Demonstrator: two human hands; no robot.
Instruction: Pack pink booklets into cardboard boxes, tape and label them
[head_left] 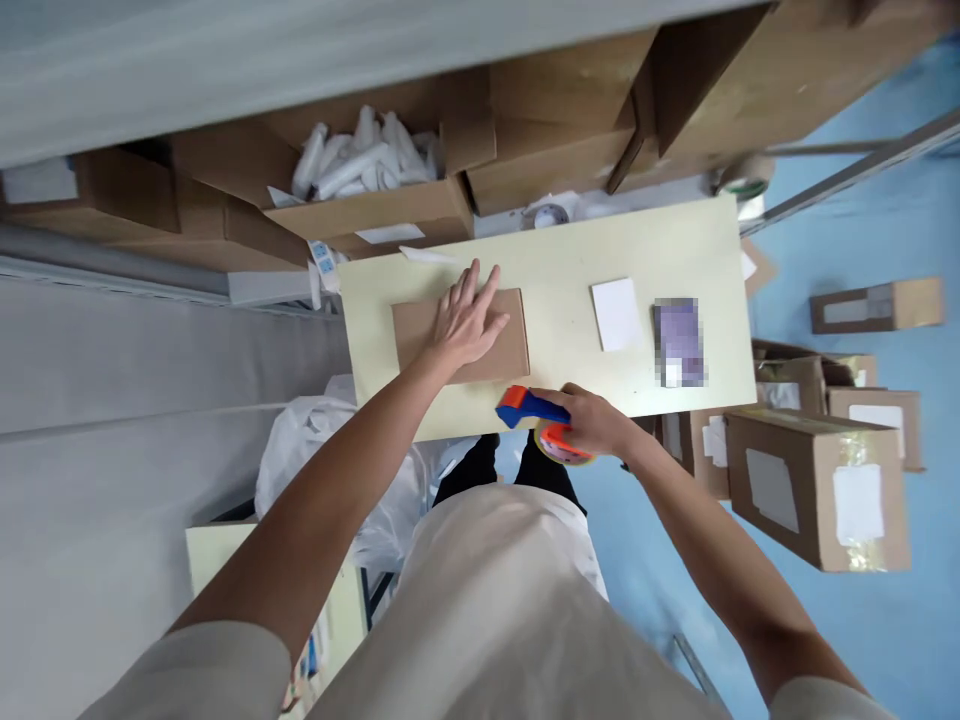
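A closed brown cardboard box lies flat on the pale table. My left hand rests on its top, fingers spread. Off the box's near right corner, by the table's front edge, my right hand is wrapped round a tape dispenser in blue and orange. A roll of tape sits in the dispenser, partly covered by my fingers. To the right on the table lie a white card or pad of paper and a purple item that is blurred out.
Behind the table, an open carton holds several white wrapped pieces. A tape roll lies beyond the back edge. Several taped cartons stand on the floor at right. A white plastic bag hangs or lies at front left.
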